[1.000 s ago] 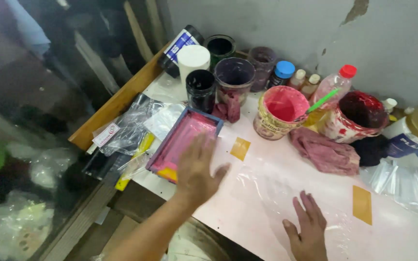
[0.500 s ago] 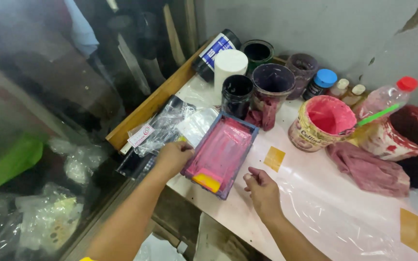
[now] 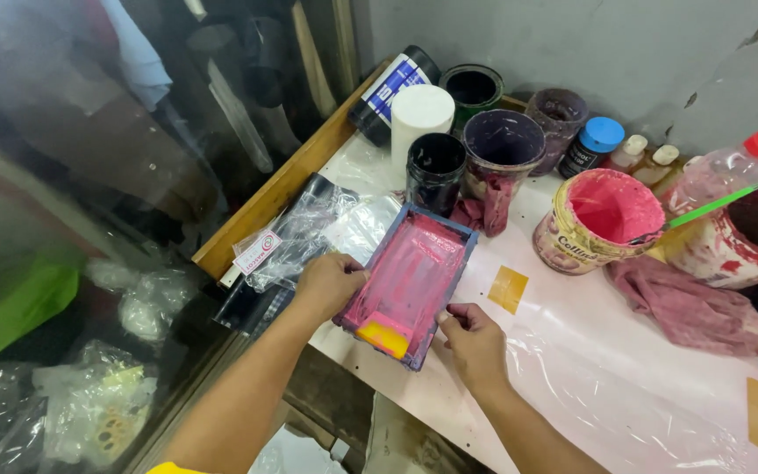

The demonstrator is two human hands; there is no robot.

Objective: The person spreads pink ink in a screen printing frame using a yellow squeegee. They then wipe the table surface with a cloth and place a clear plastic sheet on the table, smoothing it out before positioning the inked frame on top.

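Both hands hold a small rectangular tray near the front left edge of the surface, which is covered in clear plastic film. The tray has a blue-grey rim and a shallow inside smeared all over with pink paint, streaked lighter down the middle. At its near end lies a yellow-orange piece, probably a small scraper or sponge, though the view is too soft to tell which. The tray sits slanted, with its far end pointing toward the pots at the back.

The left hand closes its grip on the tray's left rim, fingers curled over the edge. The right hand pinches the near right corner, thumb and fingertips on the rim.

Just left of the tray lie crumpled clear plastic bags with a small label, beside a wooden edge strip. Just beyond the tray's far end stand a black jar and a dark purple cup with a stained rag hanging at its foot. A white cylinder stands behind them. To the right sits an open tin of pink paint with a green stick resting in it, and a pink-stained cloth lies near it. Two tan tape patches are stuck to the film.
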